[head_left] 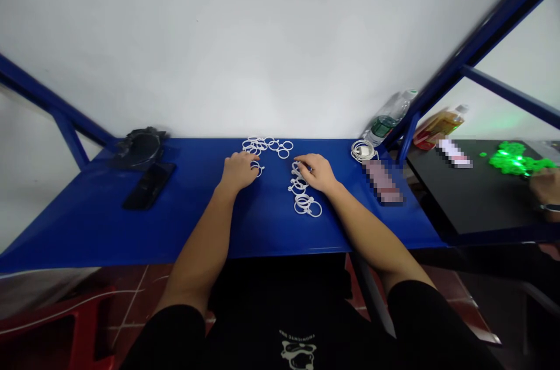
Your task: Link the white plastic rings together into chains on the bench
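On the blue tabletop (271,230) lie several white plastic rings with small eyelets, like curtain rings. My left hand (237,171) rests at the left of the middle, its fingers curled onto a white ring (261,171) that partly shows beside the thumb. Across from it, my right hand (319,173) is palm down, fingers stretched forward and thumb apart, over the upper end of a column of rings (298,188). Nearest me in that column are overlapping rings (314,216). Behind both hands, more rings (283,154) lie near the wall.
At left are a black plastic bag (140,148) and a dark phone (149,186). A coiled white cable (362,151), a bottle (387,122) and a blurred-out flat object (384,182) lie right. Beyond the blue frame, another person's hand (546,190) is beside green pieces (510,160).
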A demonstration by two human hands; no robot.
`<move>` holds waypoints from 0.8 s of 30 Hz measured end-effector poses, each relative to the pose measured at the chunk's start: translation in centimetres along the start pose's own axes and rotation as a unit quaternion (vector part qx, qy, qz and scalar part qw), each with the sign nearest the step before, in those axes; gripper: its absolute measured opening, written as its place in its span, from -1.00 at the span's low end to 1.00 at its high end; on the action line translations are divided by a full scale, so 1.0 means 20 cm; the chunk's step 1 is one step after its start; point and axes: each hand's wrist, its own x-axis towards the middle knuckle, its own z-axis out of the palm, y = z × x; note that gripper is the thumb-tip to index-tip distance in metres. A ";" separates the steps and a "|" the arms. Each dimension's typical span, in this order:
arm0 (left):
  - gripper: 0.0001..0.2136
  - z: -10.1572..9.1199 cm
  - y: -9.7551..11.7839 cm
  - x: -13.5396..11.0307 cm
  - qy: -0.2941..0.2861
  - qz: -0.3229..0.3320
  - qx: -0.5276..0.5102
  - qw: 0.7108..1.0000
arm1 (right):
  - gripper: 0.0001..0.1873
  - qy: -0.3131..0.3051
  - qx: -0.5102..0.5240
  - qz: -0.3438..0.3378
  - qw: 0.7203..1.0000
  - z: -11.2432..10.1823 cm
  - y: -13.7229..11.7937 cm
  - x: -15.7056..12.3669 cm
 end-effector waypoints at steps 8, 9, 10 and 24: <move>-0.71 0.03 0.09 -0.02 0.044 0.020 0.001 0.999 | -0.73 0.022 0.009 0.024 0.999 0.02 0.02 -0.01; -0.73 0.03 0.13 -0.02 0.068 0.025 -0.001 0.997 | -0.72 0.022 0.012 0.018 1.000 0.02 0.01 -0.01; -0.77 0.02 0.17 -0.02 0.094 0.030 -0.005 0.995 | -0.72 0.021 0.016 0.014 1.000 0.02 0.00 -0.01; -0.87 0.01 0.50 -0.08 0.114 0.155 -0.089 0.977 | -0.75 -0.025 0.121 -0.005 0.992 0.05 -0.08 -0.01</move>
